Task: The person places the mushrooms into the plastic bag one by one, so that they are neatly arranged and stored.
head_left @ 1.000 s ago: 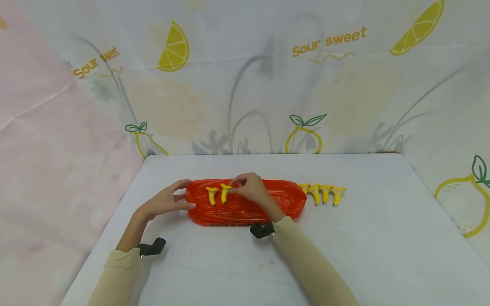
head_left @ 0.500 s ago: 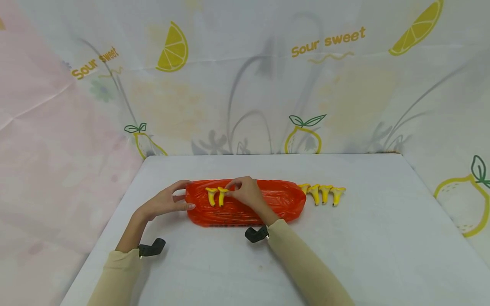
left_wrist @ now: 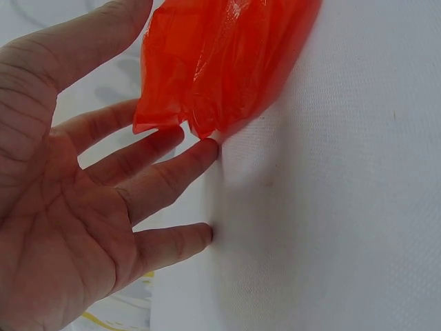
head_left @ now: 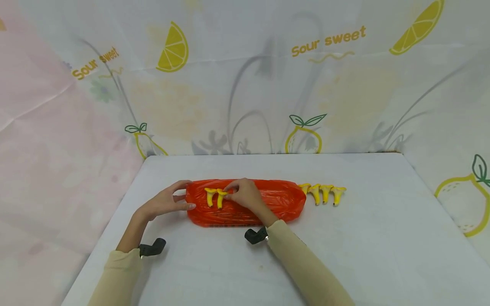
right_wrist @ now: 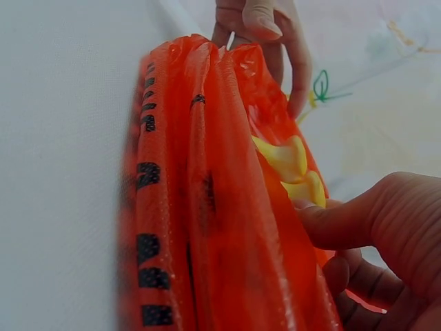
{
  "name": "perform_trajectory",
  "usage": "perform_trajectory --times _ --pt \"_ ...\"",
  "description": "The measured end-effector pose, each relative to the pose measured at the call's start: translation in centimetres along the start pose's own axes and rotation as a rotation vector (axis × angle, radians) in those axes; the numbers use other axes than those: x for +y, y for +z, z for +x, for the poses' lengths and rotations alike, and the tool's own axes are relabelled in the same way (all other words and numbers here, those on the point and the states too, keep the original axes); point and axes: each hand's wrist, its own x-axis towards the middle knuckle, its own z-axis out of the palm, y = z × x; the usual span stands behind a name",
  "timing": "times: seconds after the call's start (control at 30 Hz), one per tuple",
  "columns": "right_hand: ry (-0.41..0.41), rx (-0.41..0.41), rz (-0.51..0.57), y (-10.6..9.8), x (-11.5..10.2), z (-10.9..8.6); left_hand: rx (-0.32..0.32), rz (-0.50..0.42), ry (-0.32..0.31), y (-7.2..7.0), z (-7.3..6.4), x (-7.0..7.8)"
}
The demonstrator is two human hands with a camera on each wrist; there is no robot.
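A red plastic bag (head_left: pixel 281 199) lies flat and long across the table. Two yellow trumpet-shaped mushrooms sit side by side on its left part: the left mushroom (head_left: pixel 210 197) and the right mushroom (head_left: pixel 220 199). My right hand (head_left: pixel 246 195) pinches the right mushroom between thumb and fingers; the thumb covers part of it in the right wrist view. My left hand (head_left: pixel 167 202) is spread at the bag's left end. In the left wrist view, its extended fingertips (left_wrist: pixel 207 148) touch the crumpled bag edge (left_wrist: pixel 165 110) and the table.
Several more yellow mushrooms (head_left: pixel 325 193) stand in a row just right of the bag, the leftmost partly behind it. The white table (head_left: pixel 383 238) is backed by a lemon-printed cloth (head_left: pixel 245 85). A small black device (head_left: pixel 153 247) is on each wrist.
My right hand has moved slightly left and toward me, bringing its mushroom down and closer to the left one. The left mushroom has shifted slightly. My left hand stays in place.
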Motion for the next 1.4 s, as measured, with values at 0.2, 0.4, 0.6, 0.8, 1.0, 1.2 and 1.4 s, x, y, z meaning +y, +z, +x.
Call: perform_trajectory --times 0.2,0.4,0.6,0.8,1.0,1.2,1.4 --pt "0.009 -0.017 -0.017 -0.2 -0.2 0.0 -0.004 0.004 0.004 0.0 0.1 0.0" --pt "0.005 -0.028 -0.016 -0.7 -0.1 -0.1 -0.005 0.003 0.003 0.0 0.2 -0.2" --pt "0.012 -0.047 -0.014 -1.7 0.3 -0.2 0.002 0.007 -0.009 -0.1 0.3 -0.2" --pt "-0.008 -0.04 0.059 -3.2 0.7 -0.7 0.001 0.008 -0.019 0.0 0.3 -0.2" --pt "-0.021 -0.089 0.112 -4.8 1.2 -1.1 0.0 0.01 -0.018 0.0 0.0 0.0" --pt "-0.006 -0.126 0.125 -6.4 1.3 -1.7 -0.006 0.005 -0.013 0.0 0.0 0.2" --pt "-0.005 -0.177 0.121 -7.9 1.7 -2.4 -0.002 0.011 -0.023 0.1 0.2 0.1"
